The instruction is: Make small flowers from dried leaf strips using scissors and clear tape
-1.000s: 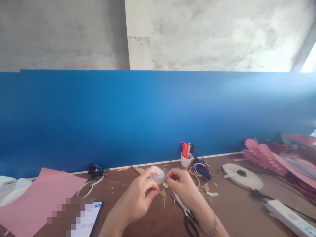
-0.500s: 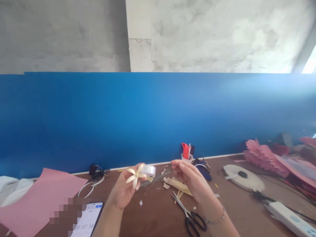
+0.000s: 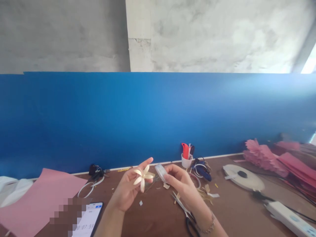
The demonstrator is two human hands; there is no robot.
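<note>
A cream five-petalled flower (image 3: 143,178) is pinched in my left hand (image 3: 129,189), its petals facing me and the index finger stretched up behind it. My right hand (image 3: 181,184) is closed on a roll of clear tape (image 3: 161,172), held upright just right of the flower with a small gap between them. Under my right wrist lie scissors (image 3: 184,209) with black handles, partly covered by the arm. Pale dried husk scraps (image 3: 207,194) are scattered beside that hand.
A white cup (image 3: 187,161) of pens stands by the blue partition (image 3: 158,115). Pink paper (image 3: 44,200) and a phone (image 3: 89,217) lie on the left. To the right are a round white device (image 3: 244,177), a power strip (image 3: 291,215) and pink crepe paper (image 3: 266,158).
The tape roll, earlier beside my left fingers, is now in my right hand, which has moved left and down. My left hand with the flower has shifted slightly right.
</note>
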